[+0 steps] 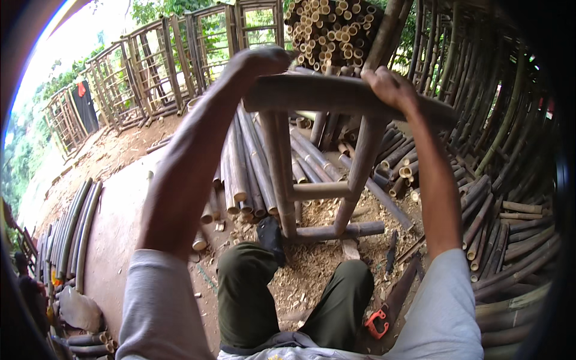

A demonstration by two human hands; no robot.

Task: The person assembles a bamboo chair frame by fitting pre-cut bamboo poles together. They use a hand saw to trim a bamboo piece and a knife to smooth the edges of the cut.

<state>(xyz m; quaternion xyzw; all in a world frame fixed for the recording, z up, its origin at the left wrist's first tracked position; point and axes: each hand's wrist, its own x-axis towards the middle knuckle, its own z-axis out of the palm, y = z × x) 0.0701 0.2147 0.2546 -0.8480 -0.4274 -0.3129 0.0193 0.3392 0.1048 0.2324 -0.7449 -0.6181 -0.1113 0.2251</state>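
Note:
In front of me stands a bamboo frame, its thick dark top beam (318, 95) borne by two slanting poles. A short rung (321, 190) joins the poles, and a bottom bar (336, 231) lies on the shavings-covered ground. My right hand (391, 90) is closed on the beam right of its middle. At the beam's left end my left hand (259, 60) is raised just over its top edge. Its fingers are blurred and turned away, so I cannot make out their grip. My dark shoe (270, 240) is beside the frame's left foot.
A saw (378, 322) with an orange handle lies by my right knee, near a dark slim tool (392, 252). Cut bamboo poles (249, 162) lie beyond the frame, with more poles (516, 258) at right. Stacked bamboo (330, 33) and lattice frames (150, 63) stand behind.

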